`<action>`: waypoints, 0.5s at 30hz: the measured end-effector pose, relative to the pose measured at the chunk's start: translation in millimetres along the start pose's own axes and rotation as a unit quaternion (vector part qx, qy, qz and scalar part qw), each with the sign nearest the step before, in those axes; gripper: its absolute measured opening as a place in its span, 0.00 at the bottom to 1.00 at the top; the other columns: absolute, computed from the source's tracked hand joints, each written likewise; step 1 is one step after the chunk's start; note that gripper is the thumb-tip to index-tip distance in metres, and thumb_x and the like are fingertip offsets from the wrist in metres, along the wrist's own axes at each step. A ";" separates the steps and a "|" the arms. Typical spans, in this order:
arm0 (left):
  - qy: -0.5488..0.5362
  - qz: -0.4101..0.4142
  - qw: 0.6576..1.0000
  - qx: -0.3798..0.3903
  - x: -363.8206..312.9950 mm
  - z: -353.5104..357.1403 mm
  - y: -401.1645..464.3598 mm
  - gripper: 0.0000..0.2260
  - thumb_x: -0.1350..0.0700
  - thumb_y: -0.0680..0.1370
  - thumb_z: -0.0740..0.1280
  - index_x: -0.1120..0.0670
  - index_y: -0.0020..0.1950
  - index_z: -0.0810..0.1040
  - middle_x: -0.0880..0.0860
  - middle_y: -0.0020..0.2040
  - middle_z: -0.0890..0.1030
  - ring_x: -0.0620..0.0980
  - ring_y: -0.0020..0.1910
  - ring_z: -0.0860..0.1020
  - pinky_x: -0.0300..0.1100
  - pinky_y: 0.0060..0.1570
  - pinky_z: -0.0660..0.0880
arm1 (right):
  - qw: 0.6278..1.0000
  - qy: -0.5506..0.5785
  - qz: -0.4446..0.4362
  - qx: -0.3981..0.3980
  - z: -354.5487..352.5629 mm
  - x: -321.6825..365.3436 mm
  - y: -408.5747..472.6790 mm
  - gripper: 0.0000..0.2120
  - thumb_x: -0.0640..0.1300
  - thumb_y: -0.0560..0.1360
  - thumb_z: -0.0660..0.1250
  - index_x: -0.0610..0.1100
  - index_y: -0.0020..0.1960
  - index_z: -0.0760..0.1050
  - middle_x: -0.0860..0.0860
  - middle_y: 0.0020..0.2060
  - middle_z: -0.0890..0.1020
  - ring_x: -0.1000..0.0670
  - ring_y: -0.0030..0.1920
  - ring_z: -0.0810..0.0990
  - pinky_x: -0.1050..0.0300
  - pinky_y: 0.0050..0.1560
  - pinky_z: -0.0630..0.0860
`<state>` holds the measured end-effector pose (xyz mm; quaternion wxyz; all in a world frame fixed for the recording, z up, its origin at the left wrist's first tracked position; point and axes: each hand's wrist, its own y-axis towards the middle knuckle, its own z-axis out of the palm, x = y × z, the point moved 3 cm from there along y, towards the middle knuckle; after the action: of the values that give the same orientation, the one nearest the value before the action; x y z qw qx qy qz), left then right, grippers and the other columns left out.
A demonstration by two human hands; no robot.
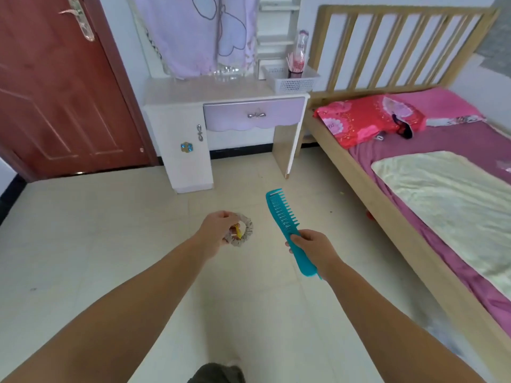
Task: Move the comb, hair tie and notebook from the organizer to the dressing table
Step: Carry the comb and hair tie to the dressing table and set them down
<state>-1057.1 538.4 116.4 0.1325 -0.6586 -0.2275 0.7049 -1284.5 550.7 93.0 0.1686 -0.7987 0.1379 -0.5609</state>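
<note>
My right hand (312, 248) grips the handle of a teal comb (282, 214), whose teeth point up and to the right. My left hand (214, 232) holds a grey fabric hair tie (246, 230) with a small yellow piece on it. Both hands are stretched out over the tiled floor, well short of the white dressing table (193, 91) with its lilac drawer. A white slotted organizer basket (290, 84) stands on the table's right end. No notebook is visible.
A wooden bed (387, 189) with pink bedding and a red pillow fills the right side. A red-brown door (55, 92) stands at the left. A cloth-covered mirror hangs over the table. Tiled floor lies between me and the table.
</note>
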 end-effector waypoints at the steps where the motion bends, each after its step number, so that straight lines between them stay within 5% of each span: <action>1: 0.006 0.003 1.000 -0.003 -15.8 1.9 24.5 0.04 0.63 0.76 0.64 0.57 0.41 0.75 0.56 0.36 0.75 0.52 0.34 0.73 0.43 0.36 0.72 | 1.000 -0.007 0.001 -0.005 -1.9 15.1 22.9 0.07 0.43 0.76 0.63 0.46 0.50 0.78 0.53 0.38 0.83 0.55 0.34 0.79 0.62 0.35 0.71; 6: 0.019 0.004 1.000 0.003 -83.2 19.4 152.7 0.02 0.62 0.76 0.65 0.58 0.44 0.76 0.57 0.38 0.76 0.53 0.36 0.74 0.43 0.37 0.73 | 0.999 -0.050 0.001 -0.012 -15.1 74.6 153.3 0.08 0.46 0.77 0.61 0.48 0.51 0.77 0.54 0.39 0.81 0.52 0.38 0.78 0.58 0.42 0.72; 10: 0.042 0.016 0.999 -0.016 -136.9 42.4 269.0 0.06 0.59 0.76 0.65 0.59 0.52 0.75 0.58 0.44 0.78 0.55 0.46 0.76 0.47 0.47 0.76 | 0.998 -0.059 -0.013 -0.026 -29.3 119.0 279.6 0.10 0.48 0.76 0.62 0.47 0.54 0.78 0.51 0.41 0.80 0.51 0.39 0.77 0.59 0.40 0.71; 15: 0.021 0.014 0.999 -0.039 -208.5 65.5 400.4 0.05 0.59 0.77 0.65 0.58 0.51 0.75 0.56 0.42 0.77 0.52 0.41 0.75 0.44 0.40 0.73 | 0.999 -0.051 -0.018 -0.001 -43.6 189.5 428.1 0.11 0.47 0.75 0.64 0.44 0.54 0.78 0.51 0.41 0.79 0.50 0.38 0.77 0.60 0.37 0.71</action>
<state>-1056.4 82.5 101.0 0.1014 -0.6814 -0.2426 0.6831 -1275.8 80.7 86.2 0.1648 -0.8289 0.1156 -0.5220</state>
